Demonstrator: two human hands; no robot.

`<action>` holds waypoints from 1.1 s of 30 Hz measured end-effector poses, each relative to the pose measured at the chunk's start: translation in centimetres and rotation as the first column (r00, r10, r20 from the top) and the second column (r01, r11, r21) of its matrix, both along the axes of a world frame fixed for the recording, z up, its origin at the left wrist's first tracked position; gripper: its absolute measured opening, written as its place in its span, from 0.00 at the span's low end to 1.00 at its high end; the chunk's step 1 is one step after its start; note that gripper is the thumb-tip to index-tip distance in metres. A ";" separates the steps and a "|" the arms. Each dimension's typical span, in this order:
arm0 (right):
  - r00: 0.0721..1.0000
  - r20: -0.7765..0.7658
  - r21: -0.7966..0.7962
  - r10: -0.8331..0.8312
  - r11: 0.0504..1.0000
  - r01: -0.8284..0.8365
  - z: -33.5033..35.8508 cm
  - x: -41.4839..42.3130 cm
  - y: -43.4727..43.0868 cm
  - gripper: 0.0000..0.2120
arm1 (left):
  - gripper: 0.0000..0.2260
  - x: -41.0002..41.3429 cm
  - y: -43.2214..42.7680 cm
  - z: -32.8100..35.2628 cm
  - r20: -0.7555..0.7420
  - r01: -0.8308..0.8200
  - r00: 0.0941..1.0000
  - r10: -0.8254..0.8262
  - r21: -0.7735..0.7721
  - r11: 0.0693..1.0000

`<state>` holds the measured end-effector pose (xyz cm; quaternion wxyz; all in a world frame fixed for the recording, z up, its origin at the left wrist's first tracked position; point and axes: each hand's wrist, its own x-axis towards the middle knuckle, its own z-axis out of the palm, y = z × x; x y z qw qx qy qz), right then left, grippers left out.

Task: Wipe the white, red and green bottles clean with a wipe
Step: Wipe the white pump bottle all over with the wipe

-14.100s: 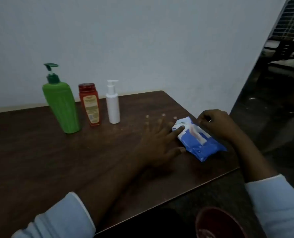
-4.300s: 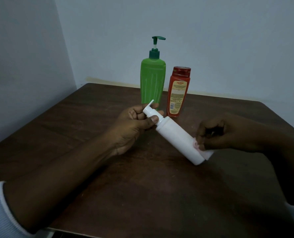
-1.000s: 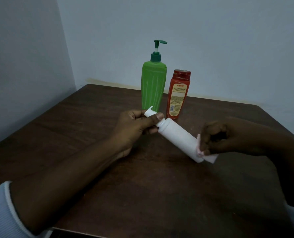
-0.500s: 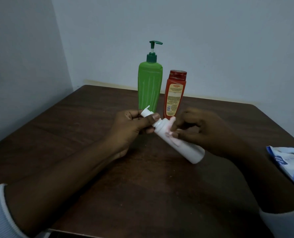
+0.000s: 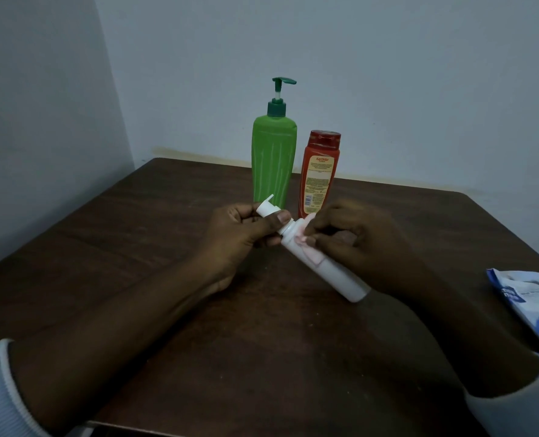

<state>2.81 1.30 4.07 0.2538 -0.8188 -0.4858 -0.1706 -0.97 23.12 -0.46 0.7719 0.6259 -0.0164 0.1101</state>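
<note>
Wipe (image 5: 306,245) in right hand (image 5: 358,244), on white bottle (image 5: 336,274) (tilted)

One wide-angle camera, worn on the head, looks forward and down across the dark wooden table (image 5: 135,247) from its near edge. It sits close: the forearms enter at 7 and 5 o'clock. The left hand (image 5: 236,238) and right hand (image 5: 359,244), with the white bottle (image 5: 334,272) and wipe (image 5: 307,247), fill the centre. The green pump bottle (image 5: 273,165) and red bottle (image 5: 318,178) stand at 12 o'clock before the wall (image 5: 388,74). The frame edge crops the wipes pack (image 5: 533,298) at 4 o'clock.
</note>
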 end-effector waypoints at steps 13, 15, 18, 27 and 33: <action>0.988 -0.154 -0.143 -0.008 0.990 -0.014 1.4 0.1 -2.4 0.06 | 0.16 0.0 0.0 -0.3 -0.012 0.002 1.000 -0.002 -0.015 1.000; 1.000 0.005 -0.065 -0.007 0.998 0.007 0.5 -0.3 -0.7 0.06 | 0.16 0.0 0.2 -0.3 -0.009 0.009 1.000 -0.009 -0.012 1.000; 0.999 0.029 -0.010 -0.014 1.000 0.015 0.3 -0.4 0.1 0.06 | 0.18 0.0 0.3 -0.2 -0.002 0.013 1.000 -0.013 -0.001 1.000; 0.838 -0.530 -0.362 -0.128 0.928 -0.087 3.1 1.2 -5.9 0.08 | 0.19 0.4 0.3 -0.7 -0.030 0.020 0.999 -0.020 0.002 1.000; 0.892 -0.446 -0.229 -0.074 0.973 -0.033 2.1 0.7 -4.7 0.04 | 0.16 0.7 0.4 -0.5 -0.029 0.045 0.999 -0.046 -0.034 0.998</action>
